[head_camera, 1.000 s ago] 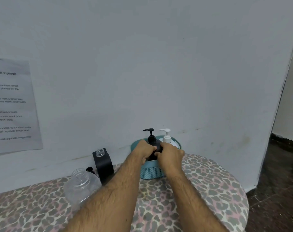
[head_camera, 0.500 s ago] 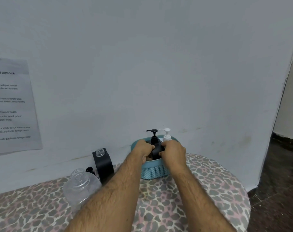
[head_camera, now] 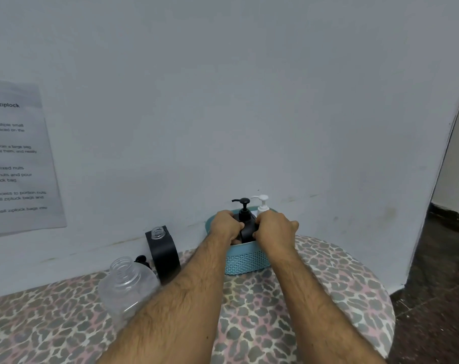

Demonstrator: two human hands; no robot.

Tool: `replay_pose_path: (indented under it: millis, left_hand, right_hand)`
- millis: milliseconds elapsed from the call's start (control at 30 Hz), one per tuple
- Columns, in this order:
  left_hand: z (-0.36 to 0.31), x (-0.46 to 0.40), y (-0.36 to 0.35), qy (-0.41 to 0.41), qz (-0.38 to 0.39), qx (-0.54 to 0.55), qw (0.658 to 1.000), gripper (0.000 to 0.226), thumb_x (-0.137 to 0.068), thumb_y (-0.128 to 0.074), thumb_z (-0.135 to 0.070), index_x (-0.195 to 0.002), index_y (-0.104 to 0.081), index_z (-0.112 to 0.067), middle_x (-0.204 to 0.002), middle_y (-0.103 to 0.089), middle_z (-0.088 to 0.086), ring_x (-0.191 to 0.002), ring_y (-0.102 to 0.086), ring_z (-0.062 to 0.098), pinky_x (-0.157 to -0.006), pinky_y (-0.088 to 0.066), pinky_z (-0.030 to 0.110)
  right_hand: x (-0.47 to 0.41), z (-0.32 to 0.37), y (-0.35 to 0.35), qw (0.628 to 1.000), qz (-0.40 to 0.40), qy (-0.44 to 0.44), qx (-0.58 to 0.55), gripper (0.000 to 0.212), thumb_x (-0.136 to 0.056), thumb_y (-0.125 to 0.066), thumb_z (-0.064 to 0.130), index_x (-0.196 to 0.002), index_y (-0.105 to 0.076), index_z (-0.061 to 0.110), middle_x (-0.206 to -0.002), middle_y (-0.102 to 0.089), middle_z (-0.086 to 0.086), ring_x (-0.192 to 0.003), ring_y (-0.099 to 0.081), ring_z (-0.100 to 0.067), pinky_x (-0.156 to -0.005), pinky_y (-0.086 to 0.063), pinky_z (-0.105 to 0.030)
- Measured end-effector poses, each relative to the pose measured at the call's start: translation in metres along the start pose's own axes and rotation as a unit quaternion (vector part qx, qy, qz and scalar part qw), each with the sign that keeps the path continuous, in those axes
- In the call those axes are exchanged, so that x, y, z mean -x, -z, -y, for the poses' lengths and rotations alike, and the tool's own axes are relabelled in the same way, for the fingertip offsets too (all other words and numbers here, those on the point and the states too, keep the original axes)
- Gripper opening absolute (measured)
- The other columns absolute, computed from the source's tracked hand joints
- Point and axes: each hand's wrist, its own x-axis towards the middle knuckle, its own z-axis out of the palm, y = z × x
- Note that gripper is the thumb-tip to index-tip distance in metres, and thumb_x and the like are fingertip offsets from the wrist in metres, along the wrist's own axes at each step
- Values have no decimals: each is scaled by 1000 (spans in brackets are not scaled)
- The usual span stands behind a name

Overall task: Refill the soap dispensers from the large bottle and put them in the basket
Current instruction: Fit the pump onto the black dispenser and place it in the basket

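Black dispenser [head_camera: 245,227] gripped by fingers of left hand [head_camera: 226,225] and right hand [head_camera: 275,227], lowered upright into basket [head_camera: 246,261] beside white dispenser [head_camera: 262,206] to prevent tipping.

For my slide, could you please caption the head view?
Both hands grip a black dispenser in the blue basket.

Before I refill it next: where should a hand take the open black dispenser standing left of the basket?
Probably round the body of the black dispenser, coming from the front, since the wall stands right behind it. It stands upright, its open neck on top and best left clear, and the clear bottle crowds its left, so the right flank looks freest.
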Motion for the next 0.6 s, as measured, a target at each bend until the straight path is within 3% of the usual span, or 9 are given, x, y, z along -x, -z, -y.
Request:
replay_pose_path:
  millis: [67, 167, 233, 333, 500, 600]
  left_hand:
    - [0, 2, 0, -8, -13, -26, 1000, 43, -92, -62, -1, -134, -54, -4, -98, -60, 14, -95, -71, 37, -84, -60, 47]
    - [-2, 10, 1, -33, -48, -118, 991, 30, -93, -66, -14, -121, -64, -5, -108, -69, 13, -95, -68, 27, -79, -54, 29]
    - [-3, 15, 0, -52, -71, -175, 981, 26, -93, -65, -22, -114, -68, -7, -110, -71, 10, -98, -67, 24, -70, -46, 27]
    - [-3, 26, -2, -77, -88, -180, 977, 22, -95, -60, -21, -110, -69, -7, -110, -72, 10, -95, -65, 23, -69, -42, 26]
    - [-8, 52, 3, -129, -121, -111, 978, 31, -98, -56, -22, -124, -62, -6, -128, -65, 9, -116, -60, 23, -90, -44, 28]
    - [-15, 71, 12, -158, -130, -68, 976, 40, -97, -58, -25, -133, -59, -9, -136, -61, 7, -125, -56, 21, -103, -41, 29]
  right_hand:
    - [2, 3, 2, 1000, -3, -1, 20, 19, -91, -53, 8, -86, -62, 24, -75, -54, 7, -71, -49, -17, -87, -31, -39]
    - [7, 6, 4, 999, -1, 8, 40, 22, -93, -47, 6, -83, -57, 23, -73, -53, 6, -68, -47, -17, -94, -32, -41]
    - [11, 7, 6, 999, 3, 15, 45, 25, -94, -44, 5, -89, -60, 23, -82, -62, 5, -71, -48, -17, -96, -32, -43]
    - [16, 7, 8, 999, 18, 27, 38, 25, -93, -43, 5, -92, -62, 21, -91, -66, 3, -79, -53, -18, -100, -30, -46]
    - [30, -1, 13, 998, -18, 56, -3, 16, -94, -51, 15, -92, -64, 22, -88, -64, 4, -91, -60, -20, -109, -24, -49]
    - [40, -3, 24, 992, -64, 63, -88, 16, -93, -54, 16, -87, -69, 20, -81, -64, 4, -85, -62, -21, -90, -43, -40]
